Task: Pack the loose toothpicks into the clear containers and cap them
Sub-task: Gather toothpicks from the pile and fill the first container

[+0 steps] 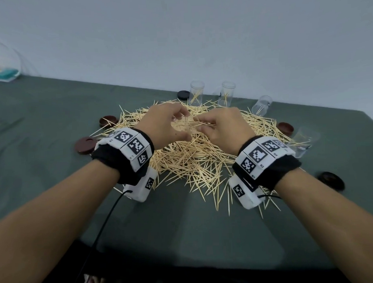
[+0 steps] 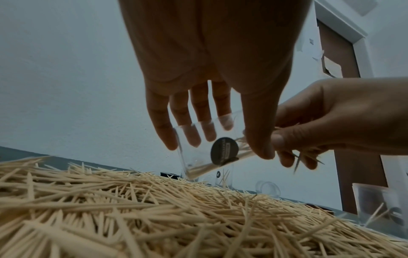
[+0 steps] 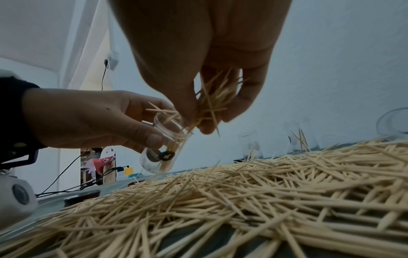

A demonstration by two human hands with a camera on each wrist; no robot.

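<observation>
A wide pile of loose toothpicks point(image 1: 190, 162) covers the middle of the green table point(image 1: 43, 129). Above the pile my left hand point(image 1: 167, 121) grips a small clear container point(image 2: 205, 150), tilted with its mouth toward the right hand; a few toothpicks lie inside it point(image 3: 164, 148). My right hand point(image 1: 222, 124) pinches a bundle of toothpicks point(image 3: 213, 99) right at that mouth, with some tips inside the rim. In the head view the fingers mostly hide the container.
Two upright clear containers point(image 1: 197, 93) point(image 1: 227, 94) stand behind the pile. Two more lie tipped at the right point(image 1: 261, 106) point(image 1: 304, 141). Round caps lie around the pile: black point(image 1: 183, 95), brown point(image 1: 108, 121) point(image 1: 85, 145) point(image 1: 285, 128), dark point(image 1: 330, 180). A wall rises close behind.
</observation>
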